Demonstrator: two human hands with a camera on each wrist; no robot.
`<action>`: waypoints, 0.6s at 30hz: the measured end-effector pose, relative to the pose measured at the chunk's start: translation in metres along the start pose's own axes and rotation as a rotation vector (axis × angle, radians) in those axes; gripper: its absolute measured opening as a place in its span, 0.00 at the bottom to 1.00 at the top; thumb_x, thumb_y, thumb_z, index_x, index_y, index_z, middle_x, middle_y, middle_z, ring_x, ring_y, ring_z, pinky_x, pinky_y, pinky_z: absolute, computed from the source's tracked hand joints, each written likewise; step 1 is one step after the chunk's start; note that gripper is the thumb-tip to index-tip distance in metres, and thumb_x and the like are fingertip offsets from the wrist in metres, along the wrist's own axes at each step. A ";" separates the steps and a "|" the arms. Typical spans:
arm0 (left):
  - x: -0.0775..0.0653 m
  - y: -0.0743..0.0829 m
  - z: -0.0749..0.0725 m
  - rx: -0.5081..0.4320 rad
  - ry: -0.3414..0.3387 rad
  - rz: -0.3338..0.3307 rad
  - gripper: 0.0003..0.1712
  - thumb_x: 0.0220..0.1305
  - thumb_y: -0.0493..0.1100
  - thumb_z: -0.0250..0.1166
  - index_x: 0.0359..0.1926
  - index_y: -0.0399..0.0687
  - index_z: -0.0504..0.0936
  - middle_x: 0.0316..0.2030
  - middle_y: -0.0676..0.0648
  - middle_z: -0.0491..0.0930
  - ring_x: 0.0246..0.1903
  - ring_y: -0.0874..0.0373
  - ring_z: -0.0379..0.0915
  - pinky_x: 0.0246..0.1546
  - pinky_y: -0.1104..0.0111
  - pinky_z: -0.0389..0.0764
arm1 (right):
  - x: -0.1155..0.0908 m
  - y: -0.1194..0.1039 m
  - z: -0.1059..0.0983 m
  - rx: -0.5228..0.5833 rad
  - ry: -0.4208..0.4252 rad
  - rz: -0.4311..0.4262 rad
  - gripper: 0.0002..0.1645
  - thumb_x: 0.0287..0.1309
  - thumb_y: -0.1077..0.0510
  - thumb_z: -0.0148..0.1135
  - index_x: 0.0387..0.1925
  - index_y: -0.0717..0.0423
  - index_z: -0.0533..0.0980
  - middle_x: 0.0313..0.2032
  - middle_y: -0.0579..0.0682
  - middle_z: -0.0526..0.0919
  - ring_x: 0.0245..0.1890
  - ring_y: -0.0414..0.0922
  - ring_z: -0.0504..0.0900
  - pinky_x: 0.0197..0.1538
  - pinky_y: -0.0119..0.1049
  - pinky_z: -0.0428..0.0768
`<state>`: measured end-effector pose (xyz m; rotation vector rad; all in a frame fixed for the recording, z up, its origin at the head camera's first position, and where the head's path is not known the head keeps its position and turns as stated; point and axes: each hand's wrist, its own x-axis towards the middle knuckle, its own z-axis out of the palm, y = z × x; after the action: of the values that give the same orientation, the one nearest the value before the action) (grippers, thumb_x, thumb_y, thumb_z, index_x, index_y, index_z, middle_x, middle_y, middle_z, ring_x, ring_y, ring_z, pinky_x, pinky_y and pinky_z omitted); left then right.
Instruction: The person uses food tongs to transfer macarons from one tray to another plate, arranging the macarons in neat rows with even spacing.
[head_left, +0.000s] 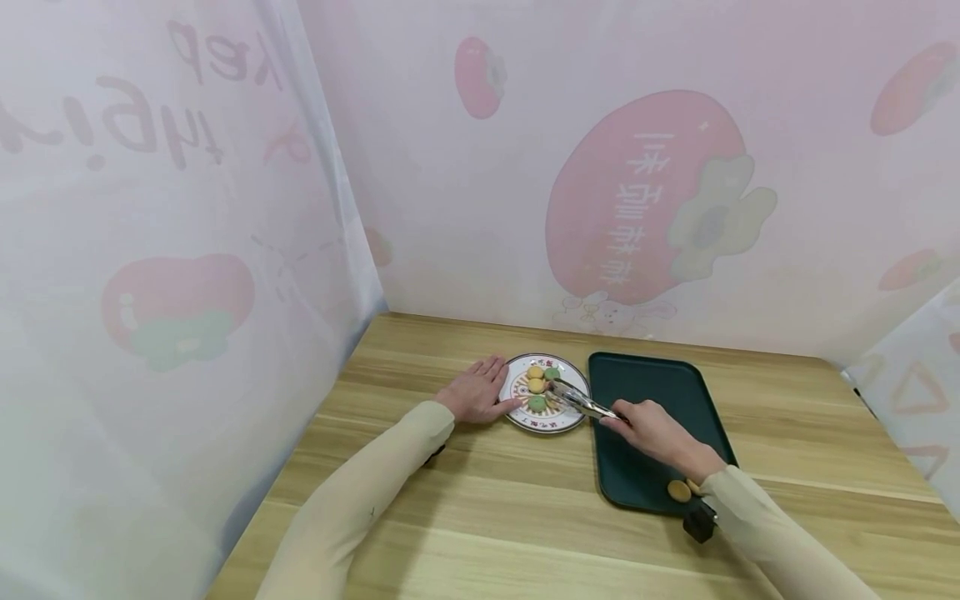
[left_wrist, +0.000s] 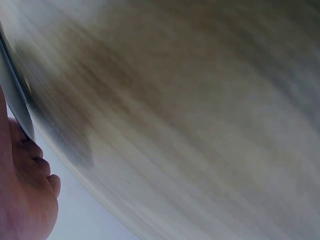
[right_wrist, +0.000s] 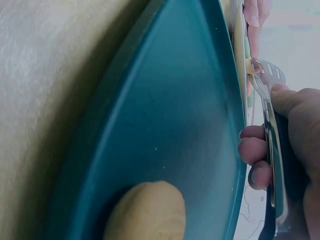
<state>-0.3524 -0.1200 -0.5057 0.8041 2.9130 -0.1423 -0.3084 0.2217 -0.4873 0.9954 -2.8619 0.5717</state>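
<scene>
My left hand (head_left: 476, 392) lies at the left rim of a round white patterned plate (head_left: 547, 427), its fingers extended along the edge and the thumb over the rim. My right hand (head_left: 651, 429) grips metal tongs (head_left: 581, 400) by the handle, their tips low over the plate's middle. In the right wrist view the tongs (right_wrist: 270, 107) reach toward the small pieces on the plate. Yellow round cookies (head_left: 536, 386) and green round cookies (head_left: 537, 403) sit on the plate around the tips. What the tips hold, if anything, I cannot tell.
Right of the plate lies a dark green rectangular tray (head_left: 645, 379), under my right forearm. A tan round cookie (head_left: 678, 491) rests at its near end, with another partly hidden by the wrist. The wooden table (head_left: 487, 517) meets a printed curtain (head_left: 465, 208) behind and at the left.
</scene>
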 end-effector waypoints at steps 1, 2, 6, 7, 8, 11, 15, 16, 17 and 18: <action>0.000 0.000 0.000 -0.001 0.000 -0.001 0.53 0.69 0.75 0.31 0.76 0.36 0.46 0.77 0.38 0.46 0.78 0.46 0.40 0.77 0.57 0.50 | -0.001 0.001 0.000 0.001 -0.001 0.007 0.11 0.65 0.49 0.61 0.31 0.50 0.77 0.17 0.37 0.66 0.15 0.30 0.62 0.19 0.24 0.63; 0.000 0.000 0.000 0.001 0.000 0.000 0.53 0.69 0.75 0.31 0.76 0.36 0.46 0.77 0.38 0.46 0.78 0.46 0.40 0.77 0.57 0.50 | -0.001 0.001 0.000 -0.001 -0.001 0.014 0.11 0.65 0.48 0.61 0.32 0.50 0.77 0.17 0.37 0.66 0.15 0.30 0.62 0.19 0.24 0.64; 0.000 0.000 -0.001 0.011 0.004 0.005 0.53 0.70 0.74 0.32 0.76 0.36 0.47 0.77 0.38 0.46 0.78 0.46 0.40 0.77 0.57 0.50 | -0.003 0.003 -0.001 -0.006 -0.004 0.047 0.12 0.65 0.47 0.61 0.32 0.50 0.77 0.17 0.37 0.67 0.15 0.31 0.63 0.18 0.25 0.65; 0.000 0.000 -0.001 0.011 0.006 0.005 0.52 0.70 0.74 0.33 0.76 0.36 0.47 0.77 0.37 0.46 0.77 0.45 0.41 0.77 0.57 0.50 | -0.004 0.004 -0.002 -0.011 -0.004 0.050 0.12 0.65 0.47 0.61 0.32 0.50 0.77 0.17 0.37 0.67 0.15 0.31 0.63 0.18 0.25 0.65; 0.000 0.000 -0.001 0.013 0.008 0.005 0.52 0.70 0.74 0.33 0.76 0.35 0.47 0.77 0.37 0.47 0.77 0.45 0.41 0.77 0.57 0.50 | -0.004 0.004 -0.002 -0.014 -0.007 0.053 0.12 0.65 0.47 0.61 0.33 0.50 0.77 0.17 0.37 0.68 0.15 0.31 0.64 0.19 0.25 0.65; 0.000 0.000 -0.002 0.010 0.007 0.003 0.52 0.70 0.73 0.33 0.76 0.35 0.47 0.77 0.37 0.47 0.77 0.45 0.41 0.77 0.57 0.50 | -0.006 0.005 -0.005 -0.032 -0.004 0.052 0.13 0.66 0.46 0.60 0.32 0.50 0.77 0.18 0.37 0.68 0.15 0.31 0.64 0.19 0.25 0.65; -0.001 -0.001 -0.003 0.016 0.006 0.001 0.53 0.70 0.74 0.33 0.76 0.36 0.47 0.77 0.38 0.46 0.78 0.46 0.41 0.77 0.57 0.50 | -0.009 0.004 -0.009 -0.053 0.002 0.051 0.14 0.65 0.44 0.60 0.32 0.50 0.77 0.18 0.37 0.69 0.16 0.31 0.64 0.20 0.25 0.64; -0.001 -0.001 -0.003 0.017 0.006 0.001 0.53 0.70 0.74 0.32 0.76 0.36 0.47 0.77 0.38 0.46 0.77 0.46 0.41 0.77 0.57 0.50 | -0.010 0.004 -0.010 -0.055 -0.001 0.054 0.15 0.65 0.44 0.60 0.32 0.50 0.77 0.17 0.37 0.68 0.16 0.31 0.63 0.20 0.25 0.64; -0.001 -0.001 -0.003 0.021 0.006 0.002 0.53 0.70 0.74 0.32 0.76 0.36 0.47 0.77 0.38 0.46 0.77 0.46 0.41 0.77 0.57 0.50 | -0.011 0.003 -0.012 -0.053 -0.005 0.057 0.15 0.64 0.43 0.61 0.32 0.50 0.77 0.17 0.37 0.69 0.15 0.31 0.64 0.20 0.25 0.64; -0.001 -0.001 -0.003 0.022 0.006 0.003 0.53 0.70 0.74 0.32 0.76 0.36 0.47 0.77 0.38 0.46 0.77 0.45 0.41 0.77 0.57 0.50 | -0.012 0.003 -0.014 -0.049 -0.008 0.057 0.16 0.64 0.42 0.61 0.33 0.50 0.78 0.17 0.37 0.69 0.15 0.31 0.64 0.20 0.25 0.64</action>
<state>-0.3527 -0.1213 -0.5028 0.8141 2.9204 -0.1730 -0.3014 0.2361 -0.4778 0.9134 -2.9048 0.4997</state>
